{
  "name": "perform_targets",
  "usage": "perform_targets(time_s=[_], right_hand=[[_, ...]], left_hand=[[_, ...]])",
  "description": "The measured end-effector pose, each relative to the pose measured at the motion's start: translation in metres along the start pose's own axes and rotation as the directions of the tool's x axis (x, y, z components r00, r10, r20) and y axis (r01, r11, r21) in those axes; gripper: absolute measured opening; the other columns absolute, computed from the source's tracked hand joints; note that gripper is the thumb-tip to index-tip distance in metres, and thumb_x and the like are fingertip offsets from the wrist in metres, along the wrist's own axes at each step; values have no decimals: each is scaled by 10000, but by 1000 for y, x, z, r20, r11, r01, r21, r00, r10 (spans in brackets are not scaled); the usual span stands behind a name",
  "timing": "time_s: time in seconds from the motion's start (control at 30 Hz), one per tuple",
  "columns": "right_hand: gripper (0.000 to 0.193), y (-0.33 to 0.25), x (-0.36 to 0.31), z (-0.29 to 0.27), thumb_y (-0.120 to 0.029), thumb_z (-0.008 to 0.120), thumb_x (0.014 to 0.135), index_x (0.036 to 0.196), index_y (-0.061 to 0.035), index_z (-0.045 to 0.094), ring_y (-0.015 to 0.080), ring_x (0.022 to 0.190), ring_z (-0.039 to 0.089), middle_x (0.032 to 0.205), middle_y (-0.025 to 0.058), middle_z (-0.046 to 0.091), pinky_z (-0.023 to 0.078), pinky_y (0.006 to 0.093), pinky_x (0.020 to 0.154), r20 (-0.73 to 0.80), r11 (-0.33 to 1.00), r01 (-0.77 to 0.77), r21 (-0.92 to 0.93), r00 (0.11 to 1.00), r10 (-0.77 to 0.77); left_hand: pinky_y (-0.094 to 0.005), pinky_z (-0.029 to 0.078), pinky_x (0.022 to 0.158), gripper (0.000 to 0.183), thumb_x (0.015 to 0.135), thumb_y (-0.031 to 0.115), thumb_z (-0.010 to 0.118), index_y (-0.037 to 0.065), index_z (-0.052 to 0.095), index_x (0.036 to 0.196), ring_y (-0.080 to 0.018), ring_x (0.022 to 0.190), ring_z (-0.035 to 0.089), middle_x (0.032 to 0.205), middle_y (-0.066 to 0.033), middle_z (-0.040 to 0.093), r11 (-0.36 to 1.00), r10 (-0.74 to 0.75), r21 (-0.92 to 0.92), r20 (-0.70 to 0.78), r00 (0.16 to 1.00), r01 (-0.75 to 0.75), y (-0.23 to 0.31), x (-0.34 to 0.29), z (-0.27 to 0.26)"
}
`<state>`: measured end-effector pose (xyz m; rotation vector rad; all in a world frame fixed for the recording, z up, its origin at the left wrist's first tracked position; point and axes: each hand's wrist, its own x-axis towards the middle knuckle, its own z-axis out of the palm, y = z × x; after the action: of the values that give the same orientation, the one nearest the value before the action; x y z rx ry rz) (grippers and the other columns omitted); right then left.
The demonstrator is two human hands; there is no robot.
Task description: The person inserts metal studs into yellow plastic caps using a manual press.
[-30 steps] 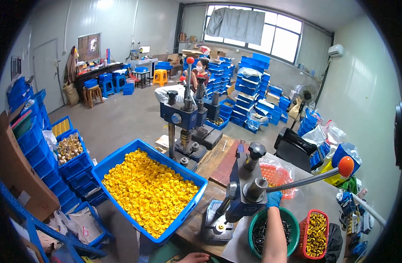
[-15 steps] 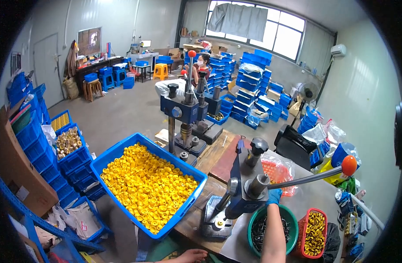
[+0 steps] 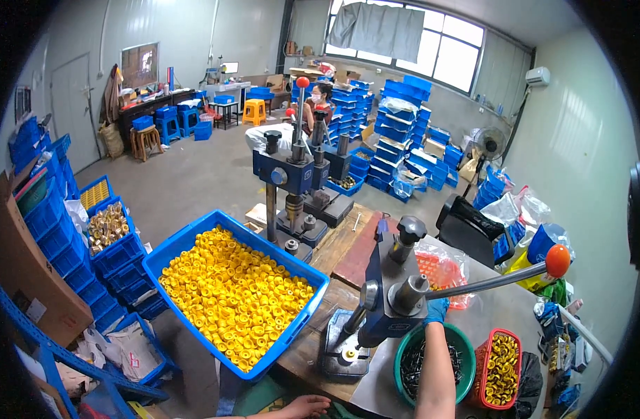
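Note:
My right hand (image 3: pixel 437 311), in a blue glove, reaches past the green bowl (image 3: pixel 469 336) to the far side of the near hand press (image 3: pixel 396 293). The press head and lever hide its fingers. Dark slender metal pieces (image 3: pixel 431 366) fill the bowl under my forearm. A small yellow part (image 3: pixel 350 354) sits on the press base. At the lower edge rests my left hand (image 3: pixel 309 406), bare, fingers loosely bent, with nothing visible in it. Above it stands a blue bin (image 3: pixel 315 307) heaped with yellow plastic caps (image 3: pixel 236 300).
A red basket of yellow-and-metal parts (image 3: pixel 500 370) stands right of the bowl. Beyond the press lies an orange-red basket (image 3: pixel 428 265) with clear plastic. The press lever ends in a red ball (image 3: pixel 557 260). A second press (image 3: pixel 285 174) stands farther back; a person (image 3: pixel 320 112) sits beyond.
The view has shifted very slightly. My right hand stays behind the press and my left hand stays at the lower edge; the seated person's arm has moved.

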<state>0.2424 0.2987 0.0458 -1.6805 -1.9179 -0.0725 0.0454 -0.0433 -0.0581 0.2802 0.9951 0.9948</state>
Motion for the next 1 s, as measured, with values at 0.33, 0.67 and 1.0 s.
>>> perform_targets(time_s=[0.33, 0.67, 1.0], right_hand=[[293, 11, 3, 10, -310, 475, 779, 672, -70, 606, 323, 695, 557, 691, 140, 596, 418, 427, 665, 18, 998, -27, 54, 1000, 26], [286, 12, 2, 12, -302, 455, 769, 666, -76, 597, 326, 704, 547, 698, 139, 595, 405, 436, 669, 10, 998, -14, 64, 1000, 13], [278, 8, 1, 15, -295, 447, 771, 669, -80, 591, 322, 720, 544, 707, 135, 595, 400, 440, 683, 1, 978, -63, 198, 998, 64]], left_hand=[[-220, 453, 561, 178, 803, 87, 562, 33, 553, 972, -109, 634, 559, 798, -40, 592, 999, -38, 5, 5, 999, 38, 7, -5, 4], [-214, 443, 542, 150, 804, 75, 561, 29, 553, 946, -108, 619, 554, 774, -40, 583, 1000, -20, -17, 1, 1000, 20, 1, -1, 2], [-214, 444, 538, 158, 800, 85, 571, 31, 557, 948, -106, 622, 559, 785, -38, 588, 999, -2, -39, 14, 1000, 3, 0, 0, -1]])
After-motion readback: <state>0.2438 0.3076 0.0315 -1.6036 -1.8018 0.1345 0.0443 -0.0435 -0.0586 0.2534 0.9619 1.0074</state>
